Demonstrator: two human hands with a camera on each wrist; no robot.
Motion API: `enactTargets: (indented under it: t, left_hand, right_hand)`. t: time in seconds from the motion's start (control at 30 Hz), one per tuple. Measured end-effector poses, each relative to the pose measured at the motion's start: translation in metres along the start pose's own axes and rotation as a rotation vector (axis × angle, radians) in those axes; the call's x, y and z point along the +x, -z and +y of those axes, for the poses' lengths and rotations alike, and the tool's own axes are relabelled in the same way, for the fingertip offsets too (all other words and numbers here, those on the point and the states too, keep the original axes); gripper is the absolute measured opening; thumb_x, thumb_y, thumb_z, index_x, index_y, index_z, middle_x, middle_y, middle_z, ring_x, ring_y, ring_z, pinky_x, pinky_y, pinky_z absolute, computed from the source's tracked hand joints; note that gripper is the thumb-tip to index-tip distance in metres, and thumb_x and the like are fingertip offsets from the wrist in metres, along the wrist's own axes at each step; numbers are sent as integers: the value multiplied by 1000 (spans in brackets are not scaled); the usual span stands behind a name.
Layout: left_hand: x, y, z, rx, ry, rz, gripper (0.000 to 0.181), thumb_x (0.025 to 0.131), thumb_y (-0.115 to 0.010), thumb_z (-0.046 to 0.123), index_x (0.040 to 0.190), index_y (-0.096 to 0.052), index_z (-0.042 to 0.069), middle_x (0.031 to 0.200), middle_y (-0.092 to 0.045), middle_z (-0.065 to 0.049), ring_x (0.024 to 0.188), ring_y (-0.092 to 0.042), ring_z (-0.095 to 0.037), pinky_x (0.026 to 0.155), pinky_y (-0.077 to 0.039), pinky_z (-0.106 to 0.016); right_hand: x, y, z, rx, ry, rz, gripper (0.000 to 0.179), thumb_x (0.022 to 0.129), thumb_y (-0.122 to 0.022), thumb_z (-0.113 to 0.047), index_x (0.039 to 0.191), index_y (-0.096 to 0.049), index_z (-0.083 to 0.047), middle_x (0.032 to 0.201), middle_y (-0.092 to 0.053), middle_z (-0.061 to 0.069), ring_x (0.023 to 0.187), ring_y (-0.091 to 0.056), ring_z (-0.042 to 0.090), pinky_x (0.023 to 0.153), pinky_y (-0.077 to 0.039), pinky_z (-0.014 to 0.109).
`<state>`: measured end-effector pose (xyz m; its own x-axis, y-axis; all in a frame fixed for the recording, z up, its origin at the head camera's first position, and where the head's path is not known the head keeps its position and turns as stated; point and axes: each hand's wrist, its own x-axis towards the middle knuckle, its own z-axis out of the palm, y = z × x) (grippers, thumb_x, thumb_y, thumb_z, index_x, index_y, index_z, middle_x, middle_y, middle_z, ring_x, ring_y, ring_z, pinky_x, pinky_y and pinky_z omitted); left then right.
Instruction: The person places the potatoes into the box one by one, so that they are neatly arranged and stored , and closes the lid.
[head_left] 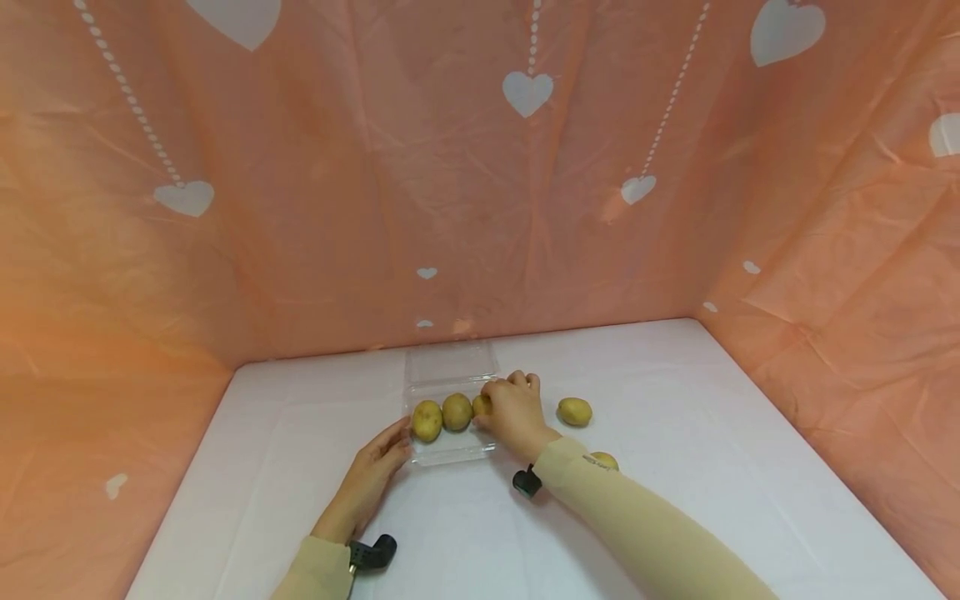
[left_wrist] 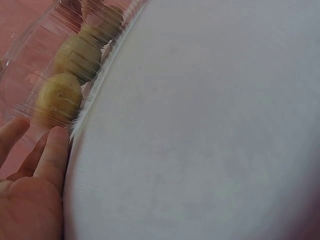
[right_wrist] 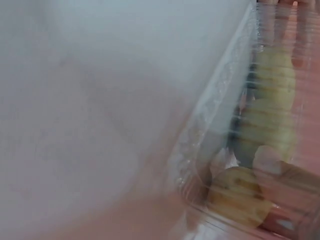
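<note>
A clear plastic clamshell box (head_left: 450,456) lies with its lid (head_left: 452,363) folded back behind it. Inside, a potato (head_left: 427,421) sits at the left and a second potato (head_left: 457,412) touches it in the middle. My right hand (head_left: 517,414) pinches a third potato (head_left: 482,406) at the box's right end, partly covering it; the right wrist view shows the thumb against this potato (right_wrist: 238,196). My left hand (head_left: 375,468) rests against the box's left side, its fingers fairly straight, holding nothing. Through the clear wall, the left wrist view shows the left potato (left_wrist: 59,100) near those fingertips.
One loose potato (head_left: 575,412) lies on the white table (head_left: 300,433) right of the box. Another potato (head_left: 604,460), partly hidden by the right sleeve, is nearer. Orange cloth walls (head_left: 465,208) with white hearts stand behind and at both sides.
</note>
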<state>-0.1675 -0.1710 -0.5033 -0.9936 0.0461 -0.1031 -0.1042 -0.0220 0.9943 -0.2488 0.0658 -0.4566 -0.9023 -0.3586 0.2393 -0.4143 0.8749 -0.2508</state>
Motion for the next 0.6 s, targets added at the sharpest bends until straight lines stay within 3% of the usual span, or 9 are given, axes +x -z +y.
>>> enactTargets:
  t: [0.2, 0.4, 0.6]
  left_hand:
    - [1, 1, -2, -1, 4, -3, 54, 95, -57, 8, 146, -41, 7, 149, -38, -15, 136, -33, -24, 110, -29, -44]
    - [1, 2, 0, 10, 6, -7, 55, 94, -58, 11, 147, -41, 9, 148, -39, -14, 136, -33, -24, 109, -29, -44]
    - [-1, 1, 2, 14, 7, -10, 54, 95, -57, 10, 147, -41, 8, 149, -38, -14, 136, -34, -24, 109, -30, -45]
  right_hand:
    - [-4, 6, 5, 130, 18, 9, 37, 80, -78, -36, 107, -72, -12, 104, -70, 0, 101, -50, 24, 96, -27, 46]
    - [-12, 30, 14, 326, 11, 24, 43, 83, -77, -32, 117, -68, -8, 115, -67, 4, 112, -54, 28, 100, -36, 44]
    - [-28, 48, 32, 373, -40, -27, 49, 82, -78, -34, 125, -64, -14, 119, -64, 2, 113, -57, 24, 90, -47, 47]
